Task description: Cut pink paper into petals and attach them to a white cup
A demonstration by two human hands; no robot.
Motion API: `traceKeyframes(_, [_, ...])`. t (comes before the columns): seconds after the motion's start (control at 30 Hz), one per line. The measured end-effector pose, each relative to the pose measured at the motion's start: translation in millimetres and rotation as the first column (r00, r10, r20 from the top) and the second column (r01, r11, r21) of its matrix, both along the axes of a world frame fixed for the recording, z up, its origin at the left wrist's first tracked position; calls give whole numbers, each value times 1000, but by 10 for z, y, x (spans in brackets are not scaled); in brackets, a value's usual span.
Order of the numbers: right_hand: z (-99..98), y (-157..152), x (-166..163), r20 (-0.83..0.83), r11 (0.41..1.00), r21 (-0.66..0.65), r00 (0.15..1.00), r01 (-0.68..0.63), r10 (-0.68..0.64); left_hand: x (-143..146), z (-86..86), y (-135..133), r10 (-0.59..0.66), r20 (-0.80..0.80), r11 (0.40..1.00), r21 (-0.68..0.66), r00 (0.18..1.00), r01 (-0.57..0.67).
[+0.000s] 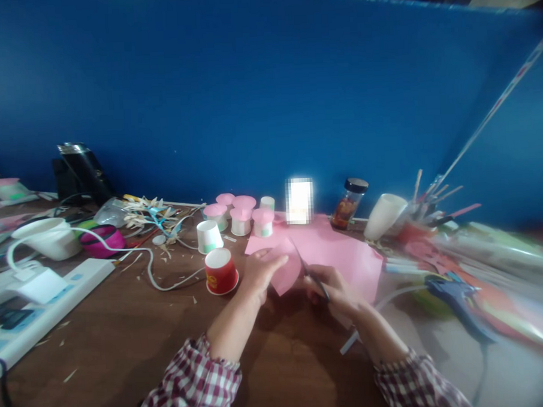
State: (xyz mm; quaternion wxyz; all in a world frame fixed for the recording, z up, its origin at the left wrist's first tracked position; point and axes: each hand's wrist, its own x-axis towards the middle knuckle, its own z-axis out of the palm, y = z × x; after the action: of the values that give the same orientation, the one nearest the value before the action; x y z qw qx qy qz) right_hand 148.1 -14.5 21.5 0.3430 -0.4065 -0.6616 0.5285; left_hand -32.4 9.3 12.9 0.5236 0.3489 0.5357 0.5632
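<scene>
My left hand (259,273) is closed on a small piece of pink paper (287,275), thumb on top, holding it above the table. In my right hand (331,288) is a pair of scissors (306,265), its blades along the right edge of that piece. Behind both hands a larger pink sheet (346,254) lies on the table. To the left of my left hand stands an upturned red paper cup (220,272), with a white paper cup (209,236) just behind it. Several white cups topped with pink paper (240,220) are grouped farther back.
A power strip (68,296) with a white cable runs along the left. A glue gun (458,303) lies at the right, among blurred papers. A dark-lidded jar (349,203), a leaning white cup (384,215) and a bright, blurred-out screen (299,201) stand before the blue partition (249,96).
</scene>
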Motion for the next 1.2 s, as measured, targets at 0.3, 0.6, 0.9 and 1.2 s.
traceKeyframes(0.3, [-37, 18, 15, -9, 1000, -2, 1000, -18, 18, 8, 79, -51, -19, 6, 1000, 6, 1000, 19])
traceKeyframes(0.6, [-54, 36, 39, 0, 999, 24, 999, -37, 37, 12, 55, -28, -5, -8, 1000, -4, 1000, 5])
traceKeyframes(0.9, [-68, 46, 45, -6, 998, 28, 999, -54, 54, -20, -17, 2, -54, -20, 998, 11, 998, 54])
traceKeyframes(1.2, [-73, 43, 45, -3, 999, 11, 999, -42, 42, -12, 42, -28, -38, -3, 999, 10, 999, 38])
